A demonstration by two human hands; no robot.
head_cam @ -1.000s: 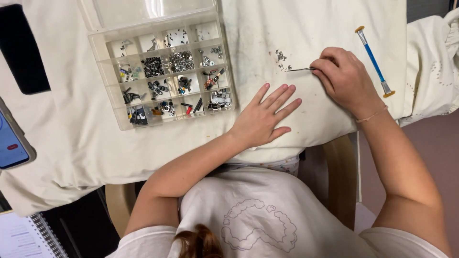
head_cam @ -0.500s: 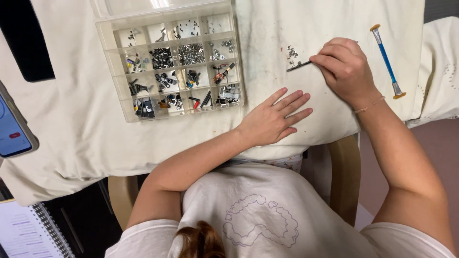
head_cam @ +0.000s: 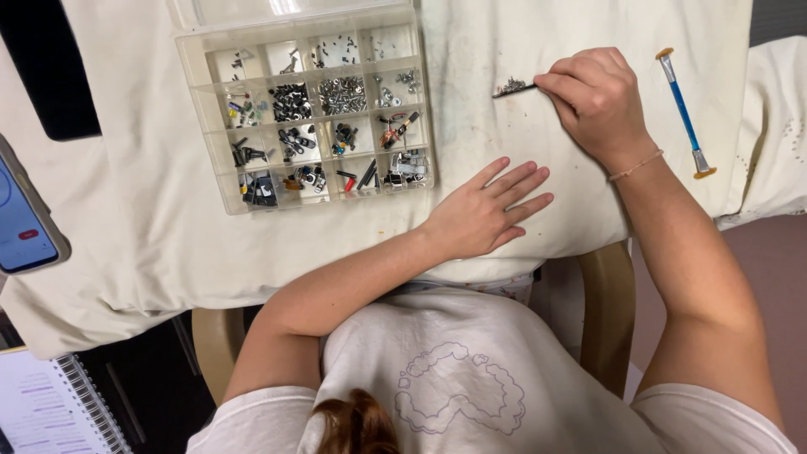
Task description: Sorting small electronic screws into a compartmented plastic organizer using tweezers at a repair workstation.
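The right hand (head_cam: 598, 99) pinches a thin dark tool (head_cam: 514, 90) between its fingertips, so this hand is closed on the tool. The tip of the tool touches a tiny pile of screws (head_cam: 509, 84) lying on the cream cloth (head_cam: 134, 219) that covers the tabletop. The pile sits just left of the right hand, and right of the clear parts box (head_cam: 313, 113).

The left hand (head_cam: 486, 212) lies flat and wide on the cloth, fingers spread, holding nothing. It is nearer to the person than the pile.

I think the screws are very light, hard and easy to lose. They could roll or stick in the cloth, so they are best picked up one at a time at the head. The tool looks stiff and thin, and it is held near its back end.

The parts box has many small square pockets with dark and silver bits, and a few red ones. A blue stick tool with orange ends (head_cam: 685, 112) lies to the right, well apart from the hand. At the left edge is a phone (head_cam: 23, 225) with a blue screen. A notebook with a wire spine (head_cam: 50, 403) lies at the near left
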